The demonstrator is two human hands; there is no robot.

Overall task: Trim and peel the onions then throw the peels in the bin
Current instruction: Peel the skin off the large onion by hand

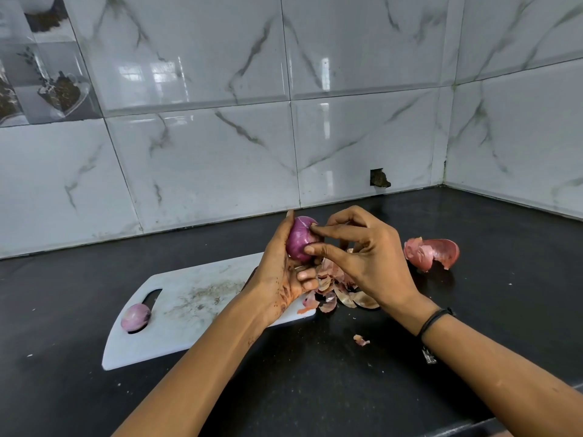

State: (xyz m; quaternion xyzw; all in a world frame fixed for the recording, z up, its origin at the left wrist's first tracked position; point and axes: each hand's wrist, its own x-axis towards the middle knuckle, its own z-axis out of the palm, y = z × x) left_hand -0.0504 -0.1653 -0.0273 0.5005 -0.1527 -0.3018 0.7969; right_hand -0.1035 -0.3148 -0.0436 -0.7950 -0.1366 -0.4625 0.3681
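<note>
Forearms (202,357) converging, left hand (277,275) gripping the onion (299,241), right hand (372,257) pinching its skin.

onion (301,241): left side behind left hand (277,275) | peels (334,291): partly behind right hand (375,260) | cutting board (195,310): corner hidden

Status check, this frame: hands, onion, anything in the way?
Left hand holds the onion. Right hand pinches its skin. Peel pile below; peeled onion on cutting board. No bin in view.
</note>
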